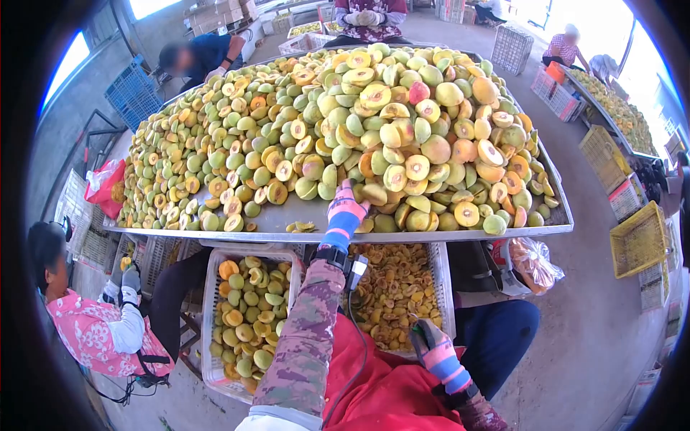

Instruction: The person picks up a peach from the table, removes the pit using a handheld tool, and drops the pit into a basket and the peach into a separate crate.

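Note:
A large heap of halved peaches (pixel 287 129), yellow-green with some red blush, covers the metal-rimmed table (pixel 287 235). My left hand (pixel 346 210), in a pink and blue glove, reaches over the near rim to the fruit at the heap's front edge. Its fingers point forward with the thumb apart. My right hand (pixel 435 350), gloved with dark fingertips, is over my lap beside the right-hand crate (pixel 443 280). Those fingers are curled, and what they hold is hidden. That crate contains small brownish-yellow fruit pieces; the left-hand crate (pixel 208 330) contains larger green and orange halves.
A person (pixel 108 323) in a pink patterned top sits at the left, close to the table. Other people sit at the far side. Blue, white and yellow crates (pixel 637 241) line both sides. A plastic bag (pixel 533 264) lies right of my knees. A cable runs from my left wrist.

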The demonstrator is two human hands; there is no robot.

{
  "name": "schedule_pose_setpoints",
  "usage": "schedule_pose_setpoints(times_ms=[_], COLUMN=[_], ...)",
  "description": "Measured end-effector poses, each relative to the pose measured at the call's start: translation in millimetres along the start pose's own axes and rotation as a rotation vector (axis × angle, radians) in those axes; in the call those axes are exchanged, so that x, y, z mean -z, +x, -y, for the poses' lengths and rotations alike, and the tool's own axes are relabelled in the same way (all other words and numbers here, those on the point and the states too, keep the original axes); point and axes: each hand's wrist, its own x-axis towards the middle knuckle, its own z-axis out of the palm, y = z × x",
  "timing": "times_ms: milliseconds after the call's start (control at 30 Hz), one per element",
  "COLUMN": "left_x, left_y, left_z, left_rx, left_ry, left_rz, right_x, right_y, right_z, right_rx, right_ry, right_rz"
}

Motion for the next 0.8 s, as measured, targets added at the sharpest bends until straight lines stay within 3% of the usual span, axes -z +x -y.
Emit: schedule_pose_setpoints(times_ms=[33, 67, 100, 167, 233, 267, 300, 367, 400, 467, 567, 600, 700, 767, 800], left_x=[4, 16, 20, 47, 70, 74, 93, 103, 102, 99, 115, 122, 116, 113, 117], left_y=[5, 3, -4, -26, -65, -83, -107, -144, -157, -180, -204, -210, -222, -226, -227], left_z=[-5, -4, 3, 15, 18, 13, -4, -16, -23, -41, -76, -94, -116, -115, -114], left_rx=[0.029, 0.140, 0.294, 0.334, 0.292, 0.338, 0.344, -0.272, -0.271, -0.063, -0.193, -0.059, 0.099, 0.003, -0.019], left_ry=[-0.005, -0.339, -0.872, -1.315, -1.577, -1.619, -1.834, -0.905, -0.907, -1.243, -1.043, -1.393, -1.658, -1.538, -1.337], left_rz=[-0.023, 0.125, 0.196, 0.142, 0.148, 0.094, 0.181, 0.065, 0.070, 0.070, 0.086, 0.136, 0.040, 0.012, 0.031], right_x=[4, 7, 8, 9, 10, 8, 2, 10, 7, 7, 9, 8, 7, 8, 9], right_y=[-1, -4, -7, -1, 8, 17, 25, 37, 39, 39, 42, 41, 41, 40, 39], right_z=[-4, -9, -14, -12, 4, 9, 19, 69, 78, 101, 113, 113, 111, 109, 109], right_rx=[0.001, 0.085, 0.168, 0.190, -0.142, -0.172, 0.240, 0.250, 0.189, 0.148, 0.238, 0.234, 0.305, 0.294, 0.293], right_ry=[-0.001, -0.027, -0.051, -0.014, 0.298, 0.353, 0.131, 0.234, 0.302, 0.278, 0.028, 0.020, -0.143, -0.162, -0.164], right_rz=[-0.007, -0.079, -0.146, -0.161, -0.020, 0.066, -0.082, -0.013, 0.030, 0.034, -0.029, -0.037, -0.181, -0.189, -0.191])
